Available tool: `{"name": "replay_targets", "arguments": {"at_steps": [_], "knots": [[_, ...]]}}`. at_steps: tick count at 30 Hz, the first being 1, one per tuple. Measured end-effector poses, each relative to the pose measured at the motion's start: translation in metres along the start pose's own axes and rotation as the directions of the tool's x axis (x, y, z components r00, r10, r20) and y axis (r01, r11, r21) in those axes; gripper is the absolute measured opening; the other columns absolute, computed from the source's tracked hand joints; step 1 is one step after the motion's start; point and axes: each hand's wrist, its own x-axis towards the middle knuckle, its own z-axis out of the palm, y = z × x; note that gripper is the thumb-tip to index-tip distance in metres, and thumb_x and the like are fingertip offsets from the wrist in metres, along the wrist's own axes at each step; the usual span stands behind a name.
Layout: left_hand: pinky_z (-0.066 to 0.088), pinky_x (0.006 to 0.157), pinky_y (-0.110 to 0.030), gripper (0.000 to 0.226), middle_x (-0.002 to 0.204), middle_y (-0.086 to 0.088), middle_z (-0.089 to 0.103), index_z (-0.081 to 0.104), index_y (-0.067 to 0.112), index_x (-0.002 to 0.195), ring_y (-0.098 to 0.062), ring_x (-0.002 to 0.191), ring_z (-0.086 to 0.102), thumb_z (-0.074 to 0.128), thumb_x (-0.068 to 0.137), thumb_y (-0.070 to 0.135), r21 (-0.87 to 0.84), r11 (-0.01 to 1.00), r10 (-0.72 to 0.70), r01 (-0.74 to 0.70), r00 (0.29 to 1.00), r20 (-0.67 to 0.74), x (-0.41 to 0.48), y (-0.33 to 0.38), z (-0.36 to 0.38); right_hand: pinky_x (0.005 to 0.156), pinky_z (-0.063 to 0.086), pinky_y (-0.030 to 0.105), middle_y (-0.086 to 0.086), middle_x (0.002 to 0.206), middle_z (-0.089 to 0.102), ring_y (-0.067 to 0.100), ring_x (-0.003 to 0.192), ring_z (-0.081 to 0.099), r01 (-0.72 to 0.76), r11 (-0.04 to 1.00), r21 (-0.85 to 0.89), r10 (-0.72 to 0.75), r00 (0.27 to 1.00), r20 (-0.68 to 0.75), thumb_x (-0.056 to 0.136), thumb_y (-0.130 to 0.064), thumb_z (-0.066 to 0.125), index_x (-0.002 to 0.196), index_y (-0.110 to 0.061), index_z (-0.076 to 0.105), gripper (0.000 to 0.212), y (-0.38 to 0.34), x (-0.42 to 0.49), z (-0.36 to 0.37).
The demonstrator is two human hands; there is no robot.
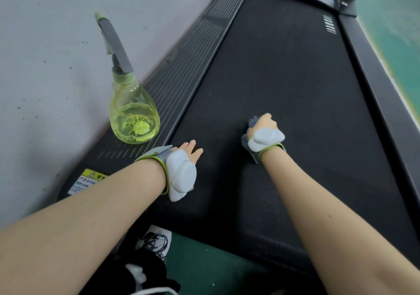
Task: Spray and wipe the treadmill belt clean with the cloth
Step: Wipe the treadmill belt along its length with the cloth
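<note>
1. My right hand (263, 125) is curling its fingers round the grey cloth (251, 122) and pressing it onto the treadmill belt (284, 78), about mid-width at the near end.
2. My left hand (187, 150) is lying flat on the belt by its left edge, fingers straight and slightly spread, holding nothing. I'm probably bracing on it.
3. I'm reading this step as wiping. The green spray bottle (134, 112) is standing upright on the left side rail (181, 72), near my left hand and untouched.
4. The next move is calling for firm cloth strokes toward the far end. I can't tell if the belt is wet, and a re-spray would mean reaching left for the bottle.
5. I'm counting two hands, one cloth, one bottle, one belt, two side rails, two white wrist units (181, 176), one warning sticker (88, 181) and one shoe (154, 242).
</note>
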Motion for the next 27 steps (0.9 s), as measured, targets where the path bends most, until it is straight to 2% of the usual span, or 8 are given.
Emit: {"name": "replay_targets", "arguments": {"at_steps": [3,5,7,9,13,19,23,27], "knots": [[0.018,0.118,-0.044,0.106,0.158,-0.011,-0.010,-0.005,0.018,0.152,-0.027,0.147,0.000,0.070,0.079,0.039,0.018,0.999,0.031,-0.031,0.999,-0.009,0.006,-0.002,0.005,0.089,0.046,0.033,0.014,0.124,0.059,0.032,0.115,0.057,0.213,0.975,0.055,-0.217,0.973,0.073,0.095,-0.031,0.049,0.122,-0.005,0.053,0.038,-0.043,-0.021,0.021],[0.019,0.116,-0.042,0.106,0.158,-0.011,-0.003,-0.002,0.017,0.152,-0.028,0.146,0.005,0.070,0.079,0.041,0.042,0.998,0.046,-0.045,0.999,-0.023,0.008,0.002,0.004,0.088,0.047,0.034,0.015,0.122,0.059,0.033,0.115,0.055,0.376,0.925,0.054,-0.379,0.906,0.189,0.094,-0.023,0.050,0.121,-0.008,0.055,0.032,-0.069,-0.038,0.035],[0.015,0.114,-0.033,0.099,0.157,-0.012,0.001,0.001,0.012,0.151,-0.027,0.146,0.009,0.066,0.083,0.042,0.058,0.997,0.050,-0.048,0.998,-0.025,0.008,0.012,-0.002,0.083,0.046,0.036,0.013,0.121,0.058,0.031,0.117,0.050,0.481,0.876,-0.028,-0.459,0.851,0.254,0.093,-0.013,0.048,0.123,-0.011,0.054,0.031,-0.076,-0.043,0.042],[0.012,0.116,-0.031,0.100,0.157,-0.014,-0.002,-0.002,0.010,0.151,-0.028,0.146,0.005,0.065,0.083,0.044,0.083,0.996,0.044,-0.042,0.999,-0.020,0.011,0.023,-0.008,0.074,0.043,0.034,0.011,0.117,0.056,0.030,0.116,0.047,0.498,0.859,-0.114,-0.469,0.857,0.213,0.091,-0.007,0.044,0.115,-0.013,0.055,0.027,-0.063,-0.035,0.040],[0.011,0.118,-0.042,0.116,0.156,-0.016,-0.015,-0.011,0.019,0.151,-0.031,0.146,-0.008,0.071,0.074,0.049,0.060,0.997,0.053,-0.053,0.999,0.004,0.028,0.032,-0.008,0.069,0.038,0.032,0.011,0.114,0.059,0.031,0.111,0.051,0.368,0.920,-0.134,-0.350,0.926,0.139,0.088,-0.008,0.047,0.092,-0.020,0.051,0.014,-0.015,-0.008,0.022],[0.005,0.118,-0.046,0.120,0.157,-0.009,-0.020,-0.014,0.020,0.150,-0.029,0.146,-0.016,0.073,0.073,0.049,0.033,0.991,0.133,-0.133,0.991,0.015,0.045,0.057,-0.018,0.074,0.042,0.033,0.012,0.119,0.057,0.034,0.113,0.051,0.061,0.974,-0.218,-0.055,0.998,0.031,0.085,-0.010,0.056,0.112,-0.017,0.057,0.027,0.093,0.027,-0.027],[0.005,0.117,-0.055,0.129,0.154,-0.009,-0.027,-0.017,0.029,0.148,-0.034,0.142,-0.023,0.078,0.064,0.051,-0.007,0.991,0.131,-0.130,0.990,0.045,0.061,0.058,-0.009,0.087,0.046,0.037,0.015,0.124,0.055,0.037,0.117,0.051,-0.209,0.964,-0.163,0.201,0.977,-0.064,0.083,-0.012,0.061,0.119,-0.015,0.059,0.036,0.153,0.037,-0.055],[0.006,0.107,-0.070,0.140,0.152,-0.004,-0.033,-0.026,0.036,0.144,-0.031,0.142,-0.025,0.078,0.053,0.062,0.096,0.991,0.091,-0.094,0.995,0.042,0.071,0.056,0.000,0.085,0.048,0.032,0.011,0.122,0.060,0.032,0.114,0.056,-0.207,0.977,-0.054,0.201,0.975,-0.089,0.085,-0.016,0.059,0.117,-0.018,0.063,0.033,0.141,0.039,-0.047]]}}
